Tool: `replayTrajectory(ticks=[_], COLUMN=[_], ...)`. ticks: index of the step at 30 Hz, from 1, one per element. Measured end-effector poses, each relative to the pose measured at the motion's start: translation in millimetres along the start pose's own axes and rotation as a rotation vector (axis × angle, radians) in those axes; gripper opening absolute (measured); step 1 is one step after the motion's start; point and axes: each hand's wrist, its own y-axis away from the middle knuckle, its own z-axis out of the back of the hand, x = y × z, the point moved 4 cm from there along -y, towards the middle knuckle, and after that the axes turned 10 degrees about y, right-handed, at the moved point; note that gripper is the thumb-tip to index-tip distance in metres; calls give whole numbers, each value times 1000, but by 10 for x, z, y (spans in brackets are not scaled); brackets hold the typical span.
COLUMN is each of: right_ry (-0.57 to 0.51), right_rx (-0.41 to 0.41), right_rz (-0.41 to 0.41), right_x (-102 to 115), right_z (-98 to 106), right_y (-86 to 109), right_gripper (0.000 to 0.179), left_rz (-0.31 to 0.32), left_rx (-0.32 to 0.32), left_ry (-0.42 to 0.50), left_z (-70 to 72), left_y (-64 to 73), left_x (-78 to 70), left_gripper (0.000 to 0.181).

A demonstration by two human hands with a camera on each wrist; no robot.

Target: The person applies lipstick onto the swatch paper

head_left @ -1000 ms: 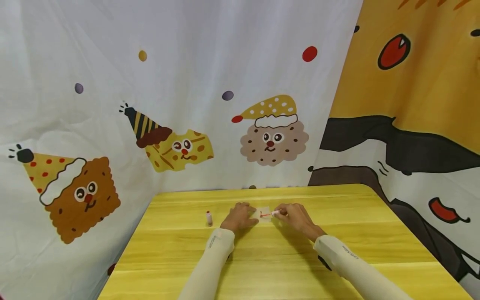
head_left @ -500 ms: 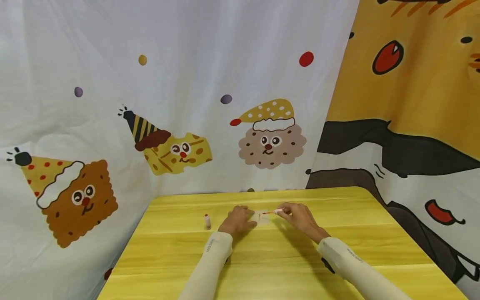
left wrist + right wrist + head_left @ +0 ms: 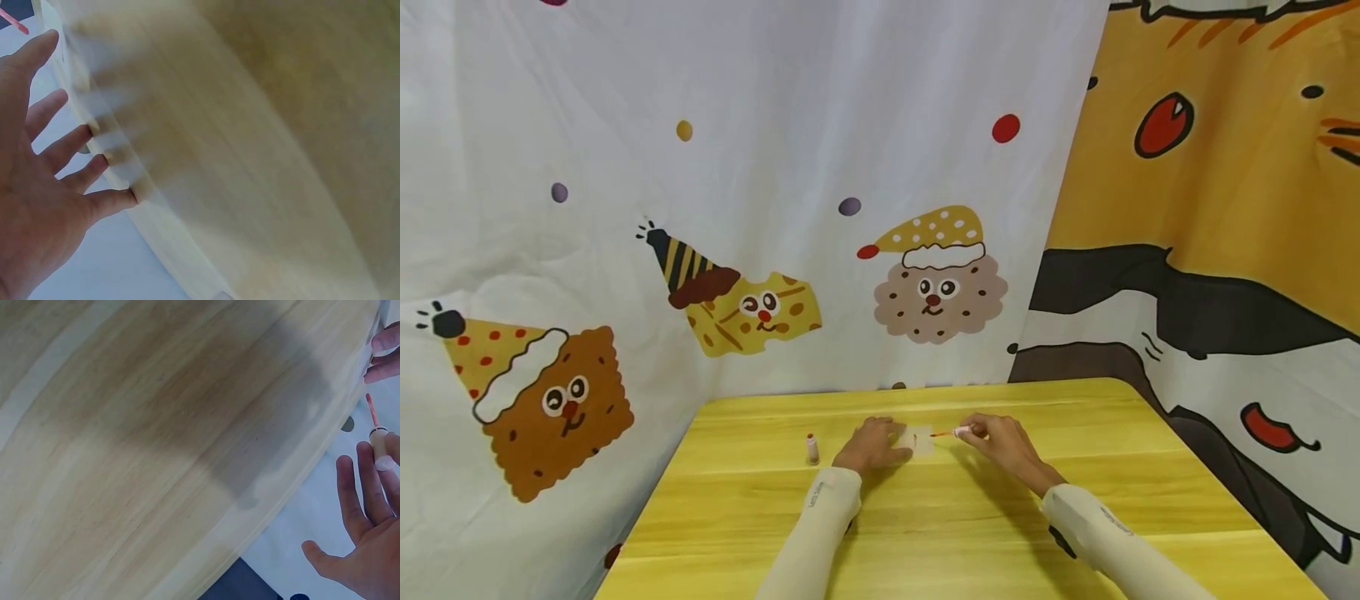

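My right hand [image 3: 1006, 443] pinches a lip gloss wand [image 3: 960, 432] by its pale cap. The wand's red applicator tip points left, near the right edge of a small whitish square sheet [image 3: 923, 442]; in the right wrist view the cap [image 3: 379, 447] sits between thumb and fingers. My left hand [image 3: 872, 445] rests with spread fingertips on the table and at the sheet's left edge. In the left wrist view its fingers [image 3: 65, 147] are spread and hold nothing. A faint short mark shows on the sheet. Left of that hand, a small pale tube [image 3: 812, 450] with a red top stands upright.
The yellow wood-grain table [image 3: 910, 533] reaches back to a white curtain [image 3: 775, 125] printed with cartoon biscuits and cheese. An orange, black and white printed curtain [image 3: 1225, 208] hangs along the right side.
The right hand has drawn the wand off the sheet to the right, lifting its tip away from the mark. The red streak over the sheet is gone from there. The view tilts up slightly.
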Motion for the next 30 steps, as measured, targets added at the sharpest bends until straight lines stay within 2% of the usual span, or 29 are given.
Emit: replayTrajectory(ticks=[4,9,13,20,30], right_ry=[-4,-24,-24,-26,-10], right_rx=[2,-6,2,9,3], right_rz=[8,30,30,24,27], right_x=[-5,52,106,157,146], right_z=[21,4,-8,-1,45], right_y=[2,-14,-24,-26,-21], right_gripper=[11,11,10,12,12], left_rz=[-2,15,29,-4,-13], left_rx=[-2,6,-9,-58,-119], left_ry=[14,-21,-14,-32,-128], left_z=[23,19,47,227,504], left_y=[-18,-14,48,177,258], left_x=[-16,77,112,72,1], left_gripper=[60,59,58,60,57])
